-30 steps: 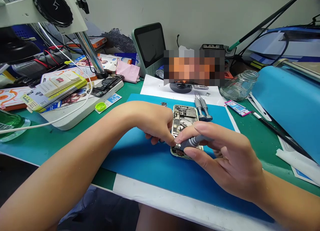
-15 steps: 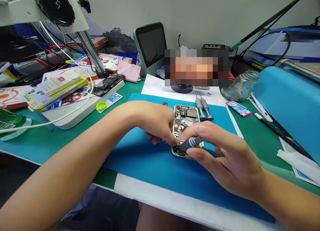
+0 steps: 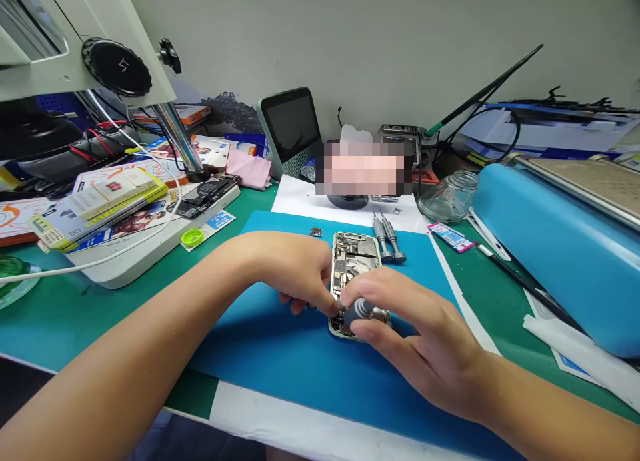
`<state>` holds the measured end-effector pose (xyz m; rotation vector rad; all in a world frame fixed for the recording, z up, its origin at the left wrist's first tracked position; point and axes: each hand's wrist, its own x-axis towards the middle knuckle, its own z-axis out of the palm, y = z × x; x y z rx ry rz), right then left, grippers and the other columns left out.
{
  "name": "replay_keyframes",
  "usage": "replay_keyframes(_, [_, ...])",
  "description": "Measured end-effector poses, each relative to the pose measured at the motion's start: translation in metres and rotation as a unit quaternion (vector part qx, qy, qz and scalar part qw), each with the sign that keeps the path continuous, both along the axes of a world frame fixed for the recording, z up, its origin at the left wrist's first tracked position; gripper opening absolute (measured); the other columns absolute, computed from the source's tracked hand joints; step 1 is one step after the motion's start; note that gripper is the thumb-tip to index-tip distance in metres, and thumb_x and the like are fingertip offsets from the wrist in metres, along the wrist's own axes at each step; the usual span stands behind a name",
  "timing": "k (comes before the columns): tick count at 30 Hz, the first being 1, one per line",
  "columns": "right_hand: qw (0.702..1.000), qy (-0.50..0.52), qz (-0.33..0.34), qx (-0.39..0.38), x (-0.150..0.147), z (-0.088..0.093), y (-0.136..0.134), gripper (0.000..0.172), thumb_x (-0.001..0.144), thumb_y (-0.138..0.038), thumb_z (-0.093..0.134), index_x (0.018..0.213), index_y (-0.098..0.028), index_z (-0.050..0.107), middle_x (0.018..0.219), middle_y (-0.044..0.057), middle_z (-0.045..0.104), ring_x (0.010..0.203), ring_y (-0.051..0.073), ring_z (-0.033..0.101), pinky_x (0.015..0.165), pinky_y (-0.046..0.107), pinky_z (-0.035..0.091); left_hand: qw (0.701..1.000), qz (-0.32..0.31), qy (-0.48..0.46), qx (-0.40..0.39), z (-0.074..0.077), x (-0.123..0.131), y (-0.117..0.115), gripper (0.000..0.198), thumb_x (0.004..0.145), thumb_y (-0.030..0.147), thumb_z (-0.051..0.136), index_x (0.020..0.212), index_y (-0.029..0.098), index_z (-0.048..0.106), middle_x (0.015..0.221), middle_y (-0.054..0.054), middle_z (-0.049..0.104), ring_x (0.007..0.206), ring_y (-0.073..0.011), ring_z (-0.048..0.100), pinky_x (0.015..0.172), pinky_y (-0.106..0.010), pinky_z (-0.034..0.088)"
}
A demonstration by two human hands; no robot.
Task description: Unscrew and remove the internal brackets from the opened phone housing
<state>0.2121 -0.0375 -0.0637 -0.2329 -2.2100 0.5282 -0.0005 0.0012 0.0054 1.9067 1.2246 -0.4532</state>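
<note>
An opened smartphone (image 3: pixel 357 248) lies on the blue mat (image 3: pixel 280 361), its circuit board and inner parts bare. My right hand (image 3: pixel 420 334) grips a grey screwdriver (image 3: pixel 361 309) between thumb and fingers over the phone's lower part; its tip is hidden. At the phone's left edge is my left hand (image 3: pixel 305 274), closed, one digit pressed on the frame beside the screwdriver and the other fingers curled under. Two more grey screwdrivers (image 3: pixel 389 238) lie just beyond the phone's upper right corner. A small metal part (image 3: pixel 316 232) rests on the mat near its upper left.
A microscope (image 3: pixel 117 64) stands at the left, near boxes (image 3: pixel 105 194) and another opened phone (image 3: pixel 205 196). Farther back are a screen device (image 3: pixel 290 124) and a glass jar (image 3: pixel 447 196). A blue case (image 3: pixel 555 248) and a black-handled tool (image 3: pixel 525 281) lie right.
The whole view has shifted, so the bench sits lower and slightly left. The screwdriver in my right hand looks more upright. My left hand stays at the phone's edge.
</note>
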Motion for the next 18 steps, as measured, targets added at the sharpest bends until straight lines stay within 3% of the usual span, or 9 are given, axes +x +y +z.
replay_keyframes(8, [1.000,0.014,0.013,-0.019,0.0002,0.0059,-0.0038,0.066,0.092,0.004,0.058,0.152,-0.022,0.048,0.111,0.008,0.073,0.102,0.019,0.071,0.093,0.035,0.062,1.000,-0.005,-0.007,0.001,-0.0035,-0.0016,0.0021,0.030,0.081,0.046,0.071,0.066,0.021,0.069,0.066,0.000,0.074,0.061,-0.0173,0.065,0.055,-0.028,0.045])
replay_keyframes(15, [1.000,0.007,-0.015,0.007,-0.0024,0.0013,0.0023,0.066,0.094,-0.004,0.067,0.153,-0.027,0.049,0.107,0.006,0.072,0.094,0.019,0.070,0.085,0.034,0.063,1.000,-0.007,-0.022,0.000,-0.0040,-0.0031,0.0029,0.032,0.081,0.046,0.072,0.062,0.022,0.067,0.064,0.001,0.073,0.058,-0.0163,0.062,0.051,-0.028,0.043])
replay_keyframes(18, [1.000,0.016,-0.018,-0.012,-0.0037,-0.0001,0.0024,0.066,0.094,-0.002,0.065,0.153,-0.027,0.049,0.113,0.007,0.074,0.101,0.020,0.072,0.090,0.035,0.063,1.000,-0.009,-0.024,0.003,-0.0051,-0.0034,0.0038,0.031,0.081,0.047,0.073,0.063,0.022,0.068,0.065,0.001,0.074,0.060,-0.0165,0.063,0.051,-0.028,0.043])
